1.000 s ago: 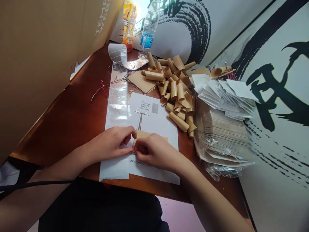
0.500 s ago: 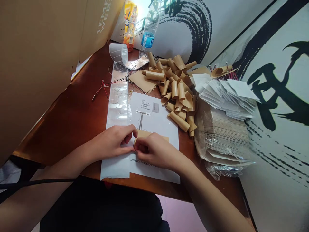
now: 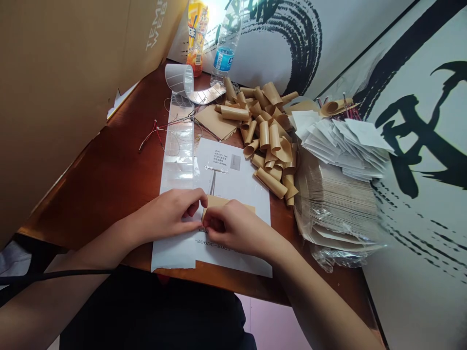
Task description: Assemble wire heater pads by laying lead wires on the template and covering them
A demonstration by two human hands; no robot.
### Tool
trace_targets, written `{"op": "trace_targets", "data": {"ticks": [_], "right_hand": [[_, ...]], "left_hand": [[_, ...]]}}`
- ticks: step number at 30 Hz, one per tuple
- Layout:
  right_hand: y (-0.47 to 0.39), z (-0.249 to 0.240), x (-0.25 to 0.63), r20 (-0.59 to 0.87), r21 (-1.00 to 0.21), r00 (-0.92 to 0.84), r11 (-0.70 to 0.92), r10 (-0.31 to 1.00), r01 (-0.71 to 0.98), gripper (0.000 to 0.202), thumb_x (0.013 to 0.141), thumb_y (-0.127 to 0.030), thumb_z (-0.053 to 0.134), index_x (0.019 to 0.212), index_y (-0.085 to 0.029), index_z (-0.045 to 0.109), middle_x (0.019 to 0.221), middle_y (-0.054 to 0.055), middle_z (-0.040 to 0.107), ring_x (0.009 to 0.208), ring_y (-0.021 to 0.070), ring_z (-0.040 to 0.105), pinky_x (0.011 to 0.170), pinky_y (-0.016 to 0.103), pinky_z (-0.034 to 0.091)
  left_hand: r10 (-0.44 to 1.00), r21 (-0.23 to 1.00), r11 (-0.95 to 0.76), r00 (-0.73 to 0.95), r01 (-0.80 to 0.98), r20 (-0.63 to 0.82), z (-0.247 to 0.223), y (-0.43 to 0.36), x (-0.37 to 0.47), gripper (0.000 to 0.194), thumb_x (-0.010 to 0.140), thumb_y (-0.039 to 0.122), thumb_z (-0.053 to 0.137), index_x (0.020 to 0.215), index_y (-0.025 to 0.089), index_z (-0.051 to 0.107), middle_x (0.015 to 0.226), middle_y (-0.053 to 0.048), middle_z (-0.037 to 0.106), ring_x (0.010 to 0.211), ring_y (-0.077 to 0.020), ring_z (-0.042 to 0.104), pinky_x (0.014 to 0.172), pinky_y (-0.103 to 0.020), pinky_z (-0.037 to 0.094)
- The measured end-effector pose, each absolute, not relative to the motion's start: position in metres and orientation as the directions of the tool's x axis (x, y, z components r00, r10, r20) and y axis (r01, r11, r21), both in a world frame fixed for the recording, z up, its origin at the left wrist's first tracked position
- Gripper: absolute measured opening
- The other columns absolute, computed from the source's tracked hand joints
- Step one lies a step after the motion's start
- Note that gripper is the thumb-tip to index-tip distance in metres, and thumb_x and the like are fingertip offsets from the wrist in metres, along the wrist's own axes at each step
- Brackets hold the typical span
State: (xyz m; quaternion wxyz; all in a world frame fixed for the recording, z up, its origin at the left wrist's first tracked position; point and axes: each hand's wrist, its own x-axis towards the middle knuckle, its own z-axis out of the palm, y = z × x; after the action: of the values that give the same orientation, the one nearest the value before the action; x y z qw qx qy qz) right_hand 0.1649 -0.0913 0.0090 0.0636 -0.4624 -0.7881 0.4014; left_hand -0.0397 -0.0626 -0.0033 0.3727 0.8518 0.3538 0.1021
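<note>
A small sheet of brown paper (image 3: pixel 223 201) lies flat on the printed white paper (image 3: pixel 241 187), partly covered by my hands. My left hand (image 3: pixel 177 211) rests at its left edge, forefinger bent at the upper corner and thumb stretched toward the lower one. My right hand (image 3: pixel 233 226) overlaps the brown sheet, its thumb and forefinger pinched near the same edge. What lies between those fingertips is hidden. Above the sheet, thin dark leads (image 3: pixel 213 183) run up to a clear taped strip (image 3: pixel 217 169) on the printed paper.
Rolled brown papers (image 3: pixel 269 136) are heaped behind my right hand, beside flat brown sheets (image 3: pixel 215 122). A strip of silvery labels (image 3: pixel 179 141) carries thin red and black wires (image 3: pixel 156 130). White slips (image 3: pixel 339 141) top a bagged stack (image 3: pixel 339 199). Two bottles (image 3: pixel 223 58) stand behind; cardboard (image 3: pixel 73 97) rises left.
Both hands keep nearly the same place and pose at the brown paper's left edge. The whole view has shifted very slightly.
</note>
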Motion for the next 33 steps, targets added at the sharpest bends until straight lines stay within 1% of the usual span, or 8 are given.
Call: {"op": "trace_targets", "data": {"ticks": [8, 17, 19, 22, 24, 26, 30, 33], "right_hand": [[-0.092, 0.008, 0.164, -0.238, -0.69, -0.558, 0.266, 0.795, 0.673, 0.014, 0.073, -0.003, 0.058, 0.075, -0.017, 0.062, 0.059, -0.007, 0.051, 0.055, 0.0075, 0.041, 0.057, 0.023, 0.029], [-0.091, 0.009, 0.163, -0.253, -0.688, -0.56, 0.26, 0.789, 0.678, 0.013, 0.074, -0.004, 0.058, 0.075, -0.017, 0.06, 0.058, -0.007, 0.051, 0.055, 0.0074, 0.04, 0.057, 0.023, 0.028], [-0.092, 0.01, 0.162, -0.251, -0.677, -0.562, 0.272, 0.788, 0.684, 0.013, 0.074, -0.005, 0.058, 0.074, -0.017, 0.059, 0.058, -0.007, 0.05, 0.055, 0.0074, 0.039, 0.057, 0.024, 0.026], [-0.092, 0.01, 0.162, -0.252, -0.661, -0.564, 0.286, 0.786, 0.694, 0.013, 0.073, -0.005, 0.058, 0.072, -0.018, 0.056, 0.058, -0.007, 0.049, 0.055, 0.0073, 0.037, 0.057, 0.024, 0.025], [-0.092, 0.009, 0.162, -0.263, -0.66, -0.561, 0.278, 0.785, 0.698, 0.013, 0.074, -0.005, 0.058, 0.071, -0.018, 0.055, 0.058, -0.008, 0.047, 0.055, 0.0073, 0.036, 0.057, 0.024, 0.025], [-0.092, 0.008, 0.162, -0.274, -0.659, -0.55, 0.262, 0.789, 0.705, 0.014, 0.074, -0.007, 0.058, 0.069, -0.018, 0.053, 0.057, -0.008, 0.045, 0.055, 0.0074, 0.035, 0.056, 0.024, 0.025], [-0.091, 0.008, 0.164, -0.293, -0.662, -0.525, 0.226, 0.799, 0.714, 0.018, 0.075, -0.009, 0.06, 0.064, -0.018, 0.05, 0.056, -0.008, 0.044, 0.054, 0.0072, 0.036, 0.056, 0.024, 0.026], [-0.09, 0.01, 0.165, -0.307, -0.671, -0.528, 0.213, 0.792, 0.71, 0.017, 0.076, -0.01, 0.06, 0.064, -0.018, 0.05, 0.056, -0.008, 0.046, 0.054, 0.0074, 0.037, 0.056, 0.024, 0.026]], "left_hand": [[0.678, 0.703, -0.48, 0.731, 0.524, -0.082, -0.002, -0.061, -0.039, 0.019, 0.085, 0.026, 0.066, 0.1, 0.019, 0.055, 0.076, 0.005, 0.055, 0.068, -0.0107, 0.052, 0.062, -0.024, 0.038], [0.68, 0.702, -0.478, 0.728, 0.527, -0.083, 0.0, -0.062, -0.039, 0.021, 0.085, 0.026, 0.067, 0.102, 0.019, 0.055, 0.077, 0.005, 0.055, 0.068, -0.0106, 0.051, 0.063, -0.023, 0.038], [0.675, 0.7, -0.492, 0.735, 0.517, -0.068, 0.0, -0.062, -0.04, 0.021, 0.085, 0.025, 0.068, 0.101, 0.019, 0.056, 0.077, 0.005, 0.054, 0.067, -0.0101, 0.051, 0.063, -0.023, 0.039], [0.641, 0.676, -0.571, 0.768, 0.466, 0.012, -0.003, -0.063, -0.042, 0.013, 0.085, 0.019, 0.067, 0.092, 0.018, 0.058, 0.076, 0.005, 0.053, 0.068, -0.0095, 0.05, 0.063, -0.022, 0.038], [0.604, 0.64, -0.645, 0.792, 0.417, 0.092, -0.006, -0.064, -0.043, 0.007, 0.085, 0.015, 0.066, 0.087, 0.017, 0.06, 0.078, 0.004, 0.055, 0.07, -0.0096, 0.051, 0.065, -0.021, 0.039], [0.568, 0.575, -0.723, 0.803, 0.384, 0.179, -0.009, -0.065, -0.044, 0.005, 0.086, 0.013, 0.064, 0.085, 0.018, 0.063, 0.08, 0.002, 0.056, 0.07, -0.0102, 0.051, 0.065, -0.022, 0.039], [0.486, 0.371, -0.854, 0.812, 0.364, 0.323, -0.014, -0.071, -0.043, 0.016, 0.092, 0.016, 0.058, 0.078, 0.018, 0.066, 0.077, 0.0, 0.056, 0.067, -0.0117, 0.048, 0.065, -0.025, 0.038], [0.448, 0.273, -0.89, 0.816, 0.366, 0.366, -0.016, -0.074, -0.041, 0.023, 0.096, 0.017, 0.052, 0.078, 0.018, 0.066, 0.075, 0.0, 0.056, 0.066, -0.0121, 0.047, 0.066, -0.027, 0.038]]}}
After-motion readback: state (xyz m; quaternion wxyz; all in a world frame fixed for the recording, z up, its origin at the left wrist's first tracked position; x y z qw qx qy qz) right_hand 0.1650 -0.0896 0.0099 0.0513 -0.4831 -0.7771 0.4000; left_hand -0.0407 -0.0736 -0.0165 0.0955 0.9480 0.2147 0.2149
